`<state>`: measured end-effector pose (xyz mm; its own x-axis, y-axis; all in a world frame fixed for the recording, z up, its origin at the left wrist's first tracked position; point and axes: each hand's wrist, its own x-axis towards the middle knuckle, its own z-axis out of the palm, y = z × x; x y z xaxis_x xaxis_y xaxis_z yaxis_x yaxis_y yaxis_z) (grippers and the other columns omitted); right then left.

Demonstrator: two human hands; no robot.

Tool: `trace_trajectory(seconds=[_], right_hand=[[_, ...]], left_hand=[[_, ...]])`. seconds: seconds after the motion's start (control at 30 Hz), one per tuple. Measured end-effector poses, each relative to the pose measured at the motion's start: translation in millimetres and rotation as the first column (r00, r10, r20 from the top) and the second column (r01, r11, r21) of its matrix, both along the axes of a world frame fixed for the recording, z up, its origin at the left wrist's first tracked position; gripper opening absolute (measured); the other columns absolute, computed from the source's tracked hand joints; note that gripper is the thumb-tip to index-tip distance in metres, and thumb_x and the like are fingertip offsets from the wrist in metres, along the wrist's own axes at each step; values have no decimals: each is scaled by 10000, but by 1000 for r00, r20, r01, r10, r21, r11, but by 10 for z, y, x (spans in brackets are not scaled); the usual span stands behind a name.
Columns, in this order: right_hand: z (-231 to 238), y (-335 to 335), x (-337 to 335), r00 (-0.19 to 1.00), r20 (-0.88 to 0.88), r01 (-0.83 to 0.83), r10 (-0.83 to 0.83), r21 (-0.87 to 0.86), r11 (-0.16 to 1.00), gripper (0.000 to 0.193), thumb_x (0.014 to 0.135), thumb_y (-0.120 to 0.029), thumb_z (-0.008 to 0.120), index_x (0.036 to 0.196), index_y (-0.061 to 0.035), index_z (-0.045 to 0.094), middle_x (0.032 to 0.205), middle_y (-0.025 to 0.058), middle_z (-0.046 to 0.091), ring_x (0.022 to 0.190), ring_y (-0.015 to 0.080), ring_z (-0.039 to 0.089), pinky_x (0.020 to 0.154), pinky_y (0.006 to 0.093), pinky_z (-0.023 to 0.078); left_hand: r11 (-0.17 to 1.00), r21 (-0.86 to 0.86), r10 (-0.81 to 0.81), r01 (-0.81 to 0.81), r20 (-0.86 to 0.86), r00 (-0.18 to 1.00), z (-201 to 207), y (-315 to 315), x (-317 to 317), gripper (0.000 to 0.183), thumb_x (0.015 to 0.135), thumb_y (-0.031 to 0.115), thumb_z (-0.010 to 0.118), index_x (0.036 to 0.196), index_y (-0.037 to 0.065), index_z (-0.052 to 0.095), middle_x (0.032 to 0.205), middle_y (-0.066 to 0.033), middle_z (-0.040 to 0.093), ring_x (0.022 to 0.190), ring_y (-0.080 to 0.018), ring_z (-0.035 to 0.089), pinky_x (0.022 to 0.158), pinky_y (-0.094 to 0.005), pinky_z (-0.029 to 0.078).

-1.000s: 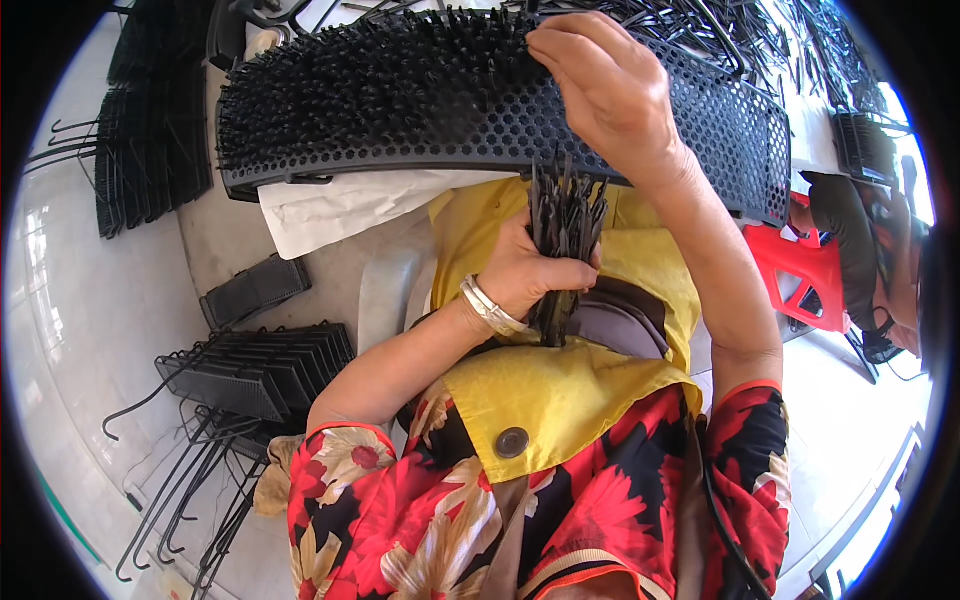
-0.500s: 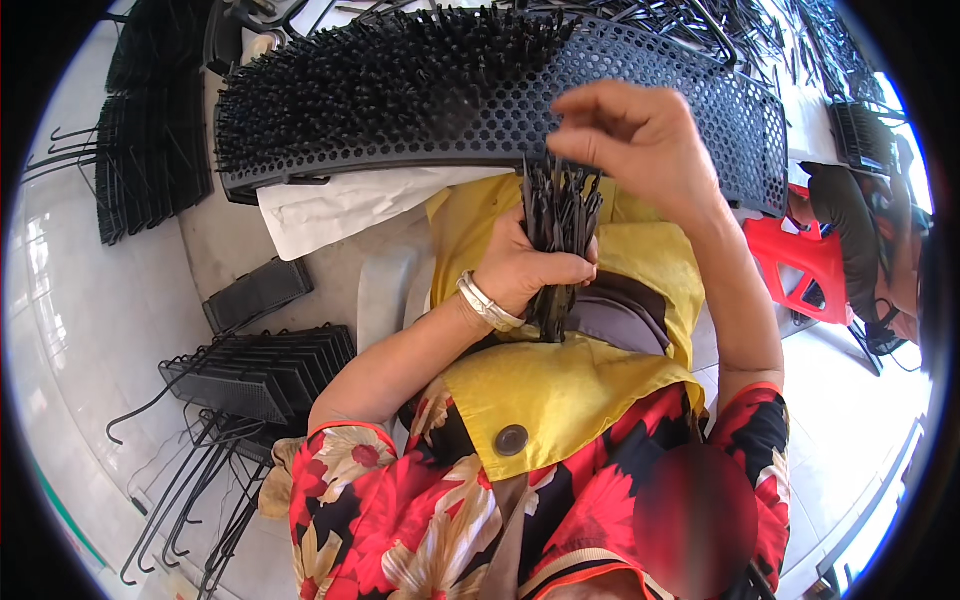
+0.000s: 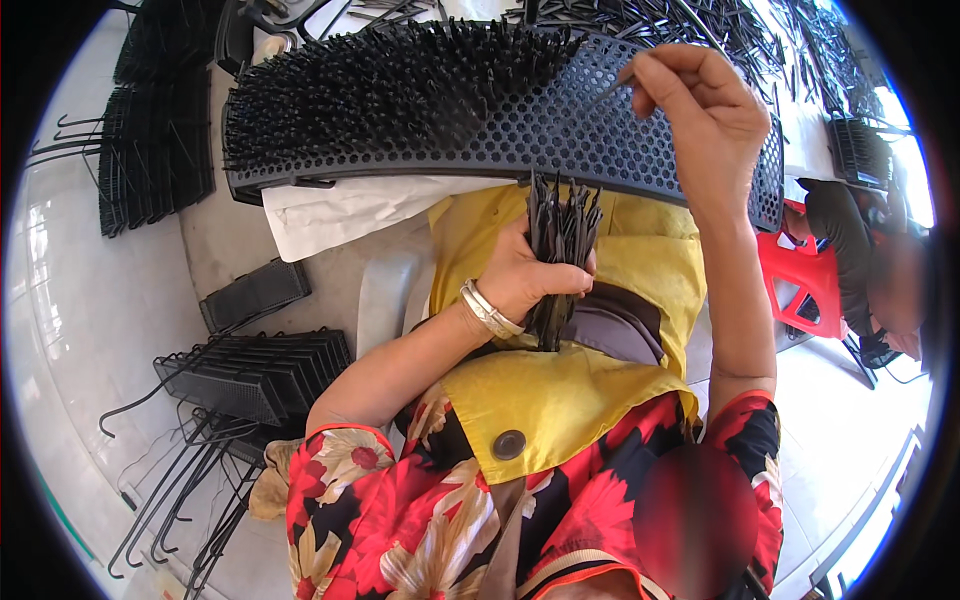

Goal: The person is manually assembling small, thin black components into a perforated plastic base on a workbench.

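My left hand (image 3: pixel 530 275) is closed round an upright bundle of thin, dark, flat strips (image 3: pixel 563 230) in front of my chest. Their uneven tops reach the near edge of a long black perforated panel (image 3: pixel 550 135). Over the bare right part of that panel, my right hand (image 3: pixel 705 115) pinches a single dark strip (image 3: pixel 607 92) between thumb and forefinger. Its tip points down and left toward the holes; whether it touches them I cannot tell. Dense rows of upright black strips (image 3: pixel 370 100) fill the panel's left part.
Loose dark strips (image 3: pixel 690 30) lie scattered beyond the panel. Black racks with hooked rods (image 3: pixel 255 375) stand on the floor at left, more (image 3: pixel 155 150) farther back. White paper (image 3: pixel 340 215) hangs under the panel. A red stool (image 3: pixel 805 280) and another person are at right.
My right hand has moved up and right, away from the bundle, and now shows a strip pinched in its fingers. My left hand has stayed almost still with the bundle.
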<state>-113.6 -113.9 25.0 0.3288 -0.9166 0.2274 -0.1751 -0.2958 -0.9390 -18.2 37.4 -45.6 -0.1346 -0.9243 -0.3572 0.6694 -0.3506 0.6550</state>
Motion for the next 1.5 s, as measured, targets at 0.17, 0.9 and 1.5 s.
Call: trace_trajectory(seconds=[0.17,0.9,1.5], right_hand=[[-172,0,178,991,-10,122,-136,-372,920,69,767,-12,606,833,8,611,693,18,609,591,55,557,550,157,451],[-143,112,139,897,-403,-298,179,-254,920,186,730,-140,627,829,6,569,650,128,579,586,217,577,531,295,446],[157,43,-40,975,-218,-1,-51,-233,972,98,728,2,632,825,-2,627,723,-13,607,671,31,551,618,150,432]], left_hand=[[1000,12,3,-3,-18,1000,25,5,-7,423,606,-60,637,992,22,483,747,-94,575,643,-186,565,577,-294,469],[999,-1,42,-42,-12,999,67,-13,-17,282,602,-30,648,851,9,522,717,-70,580,597,-140,565,542,-252,474],[999,4,35,-35,9,999,54,1,-10,262,604,-31,640,835,2,519,714,-72,577,597,-141,565,544,-257,476]])
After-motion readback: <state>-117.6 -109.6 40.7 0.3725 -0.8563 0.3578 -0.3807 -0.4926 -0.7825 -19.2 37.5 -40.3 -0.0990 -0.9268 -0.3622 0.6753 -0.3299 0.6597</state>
